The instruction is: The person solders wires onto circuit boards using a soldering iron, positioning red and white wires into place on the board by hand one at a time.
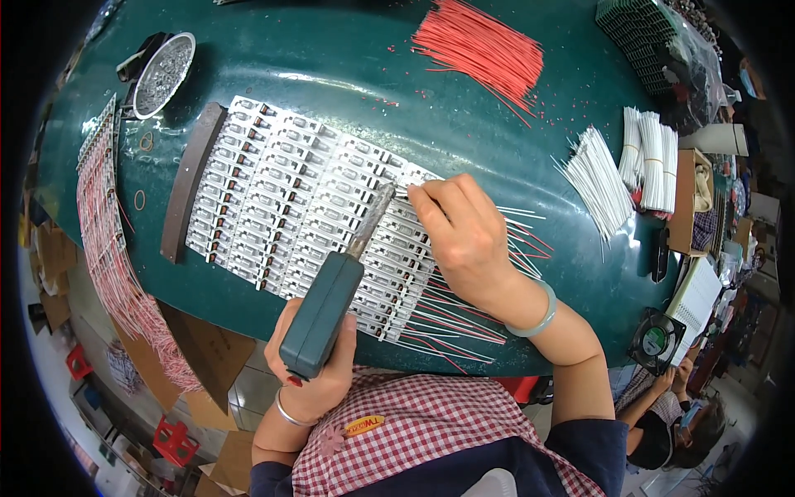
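Note:
My left hand [319, 356] is wrapped round the body of a green soldering gun [319, 311]. Its long metal barrel [371, 222] points away from me, with the tip at the far right part of a white panel of small repeated parts [286, 195]. Close beside that tip, my right hand [464, 236] is closed in a pinch on a thin white wire [401, 190], mostly hidden by the fingers. Red and white wires [455, 319] stick out to the right from the panel's right-hand row, partly under my right wrist.
A dark bar [192, 182] lies along the panel's left end. Farther out are a bowl of small metallic bits [164, 76], a wired strip [108, 224] over the table's left edge, red wires [476, 50], white wire bundles [592, 182] and a fan [657, 338]. A co-worker [662, 422] sits at right.

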Demonstrator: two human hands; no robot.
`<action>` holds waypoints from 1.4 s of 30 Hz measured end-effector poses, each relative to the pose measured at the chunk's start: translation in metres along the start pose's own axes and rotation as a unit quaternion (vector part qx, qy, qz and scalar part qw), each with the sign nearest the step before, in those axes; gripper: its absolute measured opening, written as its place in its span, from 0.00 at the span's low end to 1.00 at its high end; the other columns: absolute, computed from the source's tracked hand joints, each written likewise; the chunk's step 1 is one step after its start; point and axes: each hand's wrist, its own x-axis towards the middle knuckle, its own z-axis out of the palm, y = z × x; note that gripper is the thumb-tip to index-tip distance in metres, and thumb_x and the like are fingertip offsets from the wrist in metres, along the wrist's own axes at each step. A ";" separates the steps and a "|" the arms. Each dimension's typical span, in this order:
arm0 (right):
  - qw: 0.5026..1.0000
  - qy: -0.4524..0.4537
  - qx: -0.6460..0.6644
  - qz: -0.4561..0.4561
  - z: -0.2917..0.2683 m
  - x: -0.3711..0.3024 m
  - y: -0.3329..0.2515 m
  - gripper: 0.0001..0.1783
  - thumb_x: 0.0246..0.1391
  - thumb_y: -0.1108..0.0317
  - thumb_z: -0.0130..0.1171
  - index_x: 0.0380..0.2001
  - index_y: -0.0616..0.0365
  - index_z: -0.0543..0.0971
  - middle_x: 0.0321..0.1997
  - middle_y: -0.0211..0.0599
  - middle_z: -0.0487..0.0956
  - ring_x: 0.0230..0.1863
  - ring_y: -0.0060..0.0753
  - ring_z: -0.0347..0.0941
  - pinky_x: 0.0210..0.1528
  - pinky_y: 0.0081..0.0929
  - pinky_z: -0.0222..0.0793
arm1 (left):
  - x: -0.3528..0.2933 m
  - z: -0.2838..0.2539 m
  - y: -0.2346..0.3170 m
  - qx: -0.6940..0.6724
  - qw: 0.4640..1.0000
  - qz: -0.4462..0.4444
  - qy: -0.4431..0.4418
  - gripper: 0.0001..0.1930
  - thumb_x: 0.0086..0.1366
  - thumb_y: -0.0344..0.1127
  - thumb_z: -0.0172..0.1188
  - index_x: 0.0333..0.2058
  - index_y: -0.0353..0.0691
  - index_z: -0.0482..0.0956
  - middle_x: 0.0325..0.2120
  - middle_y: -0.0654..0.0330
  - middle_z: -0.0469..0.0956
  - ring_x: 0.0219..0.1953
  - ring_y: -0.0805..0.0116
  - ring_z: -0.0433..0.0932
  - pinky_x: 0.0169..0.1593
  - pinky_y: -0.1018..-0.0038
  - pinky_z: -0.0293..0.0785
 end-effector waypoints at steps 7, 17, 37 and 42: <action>1.000 -0.009 0.001 0.008 -0.002 0.001 -0.001 0.21 0.40 0.75 0.62 0.42 0.71 0.81 0.37 0.41 0.76 0.39 0.39 0.73 0.36 0.32 0.73 | -0.009 0.001 -0.011 -0.033 0.999 0.010 0.040 0.14 0.57 0.24 0.70 0.43 0.27 0.83 0.37 0.48 0.83 0.34 0.56 0.84 0.38 0.70 0.80; 1.000 0.009 -0.003 0.009 -0.004 0.005 0.007 0.20 0.41 0.76 0.63 0.42 0.71 0.82 0.37 0.41 0.77 0.38 0.39 0.74 0.36 0.31 0.74 | 0.003 0.004 -0.008 -0.026 0.998 0.030 0.054 0.13 0.57 0.24 0.70 0.41 0.27 0.84 0.35 0.49 0.83 0.32 0.57 0.84 0.38 0.69 0.80; 1.000 0.001 -0.009 0.004 -0.001 0.007 0.007 0.21 0.39 0.76 0.62 0.42 0.72 0.81 0.35 0.40 0.76 0.38 0.38 0.72 0.36 0.31 0.73 | 0.019 0.007 0.004 -0.013 0.999 0.036 0.019 0.09 0.56 0.21 0.69 0.37 0.28 0.83 0.31 0.51 0.80 0.27 0.57 0.79 0.33 0.69 0.76; 1.000 0.000 -0.008 0.003 -0.001 0.007 0.006 0.21 0.39 0.76 0.62 0.41 0.73 0.81 0.35 0.41 0.75 0.38 0.38 0.72 0.36 0.31 0.73 | 0.009 0.002 -0.002 -0.009 1.000 0.019 0.015 0.09 0.58 0.22 0.69 0.38 0.29 0.83 0.34 0.51 0.82 0.29 0.57 0.81 0.35 0.69 0.77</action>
